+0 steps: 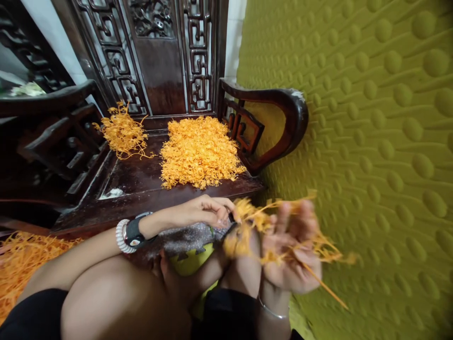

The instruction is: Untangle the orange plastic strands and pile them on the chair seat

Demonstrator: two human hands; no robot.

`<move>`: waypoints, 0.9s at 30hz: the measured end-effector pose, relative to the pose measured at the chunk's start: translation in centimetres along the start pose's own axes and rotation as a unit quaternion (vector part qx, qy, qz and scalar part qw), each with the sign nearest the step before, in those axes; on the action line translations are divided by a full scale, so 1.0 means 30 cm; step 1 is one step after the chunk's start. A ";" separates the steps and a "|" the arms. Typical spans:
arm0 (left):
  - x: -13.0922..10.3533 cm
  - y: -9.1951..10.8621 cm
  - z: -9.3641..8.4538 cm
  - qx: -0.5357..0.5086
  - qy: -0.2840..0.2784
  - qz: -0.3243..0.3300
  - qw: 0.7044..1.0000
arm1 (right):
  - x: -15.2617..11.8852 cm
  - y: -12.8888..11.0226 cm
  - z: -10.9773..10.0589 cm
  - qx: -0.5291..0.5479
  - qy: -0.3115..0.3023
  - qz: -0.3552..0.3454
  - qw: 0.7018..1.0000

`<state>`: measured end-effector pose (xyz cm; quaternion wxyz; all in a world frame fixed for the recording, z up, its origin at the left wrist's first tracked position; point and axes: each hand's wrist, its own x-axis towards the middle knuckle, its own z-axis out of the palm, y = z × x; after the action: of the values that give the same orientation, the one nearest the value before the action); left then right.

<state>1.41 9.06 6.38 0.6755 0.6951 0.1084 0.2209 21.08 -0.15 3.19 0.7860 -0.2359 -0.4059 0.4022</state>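
My right hand [293, 252] is raised palm up in front of the green wall, its fingers curled around a loose bunch of thin orange strands [329, 248]. Motion smears these fingers a little. Knotted, curly parts of the same strands [244, 222] hang between my two hands. My left hand [208, 211] comes in from the left, fingers bent and pinched, with the fingertips at the edge of that curly part. What exactly lies between the left thumb and forefinger is partly hidden.
A dark carved wooden chair [138, 177] stands ahead. On its seat lie a dense square pile of orange knotted strands [201, 153] and a smaller loose heap [123, 132]. More long orange strands [24, 269] lie at lower left. A padded green wall [371, 165] borders the right side.
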 end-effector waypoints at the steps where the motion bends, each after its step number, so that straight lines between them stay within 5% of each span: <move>1: -0.008 0.005 0.007 -0.011 0.004 0.003 1.000 | 0.014 -0.010 -0.007 -0.019 0.028 -0.051 0.998; 4: -0.024 0.013 0.031 0.010 0.040 0.009 0.999 | 0.053 -0.024 -0.017 -0.059 0.061 -0.103 0.991; 8: -0.018 0.001 0.056 0.034 0.110 0.041 0.993 | 0.047 0.016 0.004 0.002 0.013 0.030 0.999; 13: 0.023 -0.016 0.112 -0.067 0.099 -0.003 0.993 | 0.014 0.054 0.015 0.080 -0.085 0.124 0.985; 18: 0.030 0.001 0.143 -0.111 0.102 -0.040 0.988 | 0.013 0.019 0.014 0.088 -0.017 0.043 0.995; 23: 0.013 0.034 0.132 -0.063 0.200 -0.042 0.977 | -0.016 -0.004 0.053 0.068 -0.001 -0.038 0.997; 25: 0.012 0.042 0.124 -0.008 0.237 -0.012 0.971 | -0.017 0.003 0.067 0.082 -0.019 -0.044 0.995; 27: 0.009 0.049 0.112 0.059 0.262 0.041 0.962 | -0.012 0.020 0.076 0.109 -0.103 -0.038 0.988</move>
<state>2.96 6.10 7.91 0.5714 0.6559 0.2656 0.4157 18.80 -0.01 3.90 0.7757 -0.0907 -0.4476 0.4356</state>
